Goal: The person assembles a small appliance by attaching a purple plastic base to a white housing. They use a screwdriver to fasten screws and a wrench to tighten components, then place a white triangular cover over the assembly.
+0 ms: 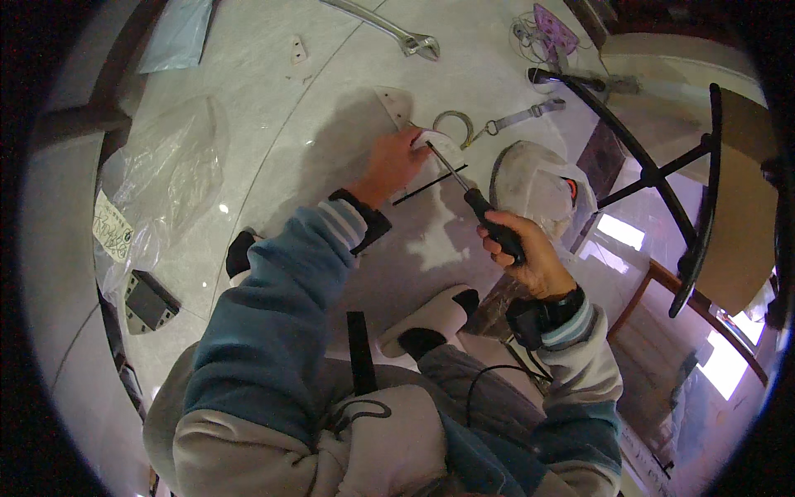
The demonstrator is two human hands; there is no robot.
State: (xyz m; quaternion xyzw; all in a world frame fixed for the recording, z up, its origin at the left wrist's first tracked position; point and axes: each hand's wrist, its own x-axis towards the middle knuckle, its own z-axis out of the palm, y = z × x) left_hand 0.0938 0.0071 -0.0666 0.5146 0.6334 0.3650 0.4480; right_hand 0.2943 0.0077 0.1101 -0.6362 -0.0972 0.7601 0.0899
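In my right hand [530, 255] is a screwdriver [493, 222] with a black handle, fingers wrapped round it. Its metal shaft slants up and left, and the tip meets a white piece [447, 147] with a curved edge. My left hand [394, 168] grips that white piece at its left side; the fingertips are partly hidden. Just beyond lies a white plate with holes [392, 106]. A thin black rod [431, 184] rests on the floor below the white piece. Close by are a coiled ring of wire [454, 126] and a grey strap with a metal clip [526, 116].
To the right stand a white plastic-wrapped bundle [534, 186] and a black-framed chair [654, 176]. An adjustable wrench [406, 40] and a small white plate [298, 51] lie farther off. At left are clear plastic wrap [178, 170] and a black bracket [149, 302]. My slippered foot [431, 323] is below.
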